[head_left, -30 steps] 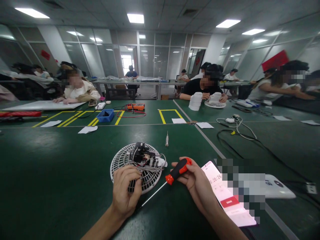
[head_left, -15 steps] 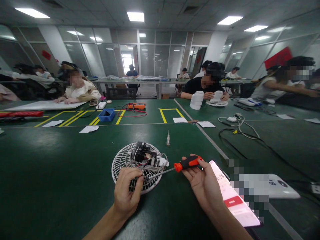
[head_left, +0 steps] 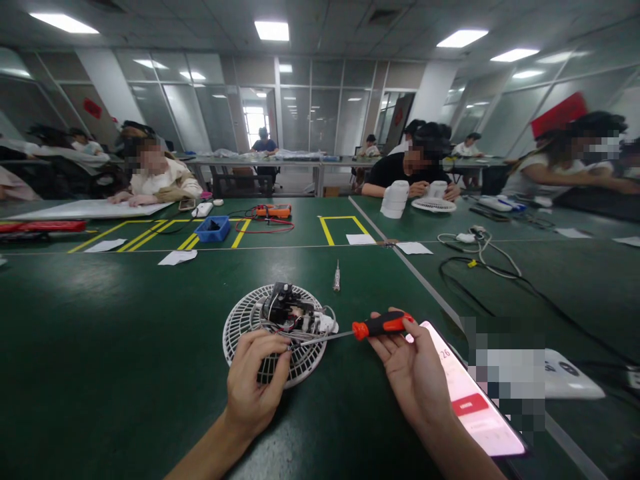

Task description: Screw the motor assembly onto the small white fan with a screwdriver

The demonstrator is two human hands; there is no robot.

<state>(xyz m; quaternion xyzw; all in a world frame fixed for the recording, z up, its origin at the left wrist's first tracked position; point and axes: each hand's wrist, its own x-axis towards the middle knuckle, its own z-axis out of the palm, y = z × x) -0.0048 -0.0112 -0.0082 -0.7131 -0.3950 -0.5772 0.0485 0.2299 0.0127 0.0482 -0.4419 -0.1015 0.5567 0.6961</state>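
A round white fan grille (head_left: 245, 320) lies flat on the green table (head_left: 110, 347), with a black motor and wire bundle (head_left: 293, 315) on top of it. My left hand (head_left: 256, 383) grips the near rim of the grille, fingers curled onto it. My right hand (head_left: 411, 370) holds a red-and-black screwdriver (head_left: 381, 325) by the handle. Its shaft runs left, and the tip reaches the wires beside my left fingertips.
A phone (head_left: 470, 400) with a lit screen lies under my right wrist, a white device (head_left: 570, 380) beyond it. A small screwdriver (head_left: 337, 277) lies behind the grille. Black and white cables (head_left: 480, 250) trail at right. Several people sit at the far tables; a blue tray (head_left: 213, 229) and an orange meter (head_left: 273, 211) stand there.
My right hand has swung the screwdriver from pointing down-left to lying nearly level, with its tip now at the motor wires. My left hand stays on the grille.
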